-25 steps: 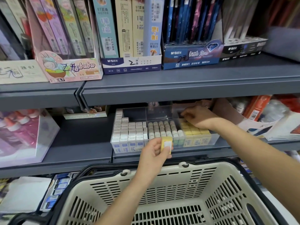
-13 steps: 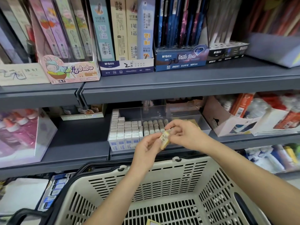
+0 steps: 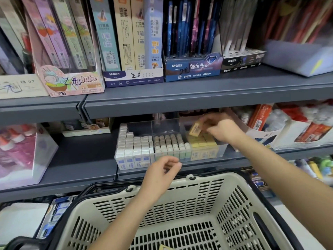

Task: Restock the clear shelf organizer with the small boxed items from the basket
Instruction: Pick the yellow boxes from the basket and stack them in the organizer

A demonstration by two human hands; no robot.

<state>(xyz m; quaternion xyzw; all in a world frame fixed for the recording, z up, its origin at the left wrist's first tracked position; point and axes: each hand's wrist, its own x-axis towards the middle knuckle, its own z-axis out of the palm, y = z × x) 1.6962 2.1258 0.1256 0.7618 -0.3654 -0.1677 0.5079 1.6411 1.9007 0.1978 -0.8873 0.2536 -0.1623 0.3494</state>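
The clear shelf organizer [image 3: 162, 127] sits on the middle shelf with rows of small white, grey-green and yellow boxes. My right hand [image 3: 221, 129] pinches a small yellow box [image 3: 195, 129] tilted above the yellow rows in the organizer's right compartment. My left hand [image 3: 161, 173] hovers over the basket's far rim with fingers loosely curled and holds nothing. The cream plastic basket [image 3: 225, 195] fills the foreground; one yellow box [image 3: 164, 247] shows at its bottom edge.
The grey upper shelf [image 3: 198, 98] overhangs the organizer, loaded with boxed pens and pencil leads. A clear case of pink bottles [image 3: 21, 152] stands at the left and an open carton of red packs [image 3: 288, 130] at the right.
The yellow box passed from my left hand to my right hand. My right hand carried it up over the organizer's right compartment, and my left hand dropped back toward the basket.
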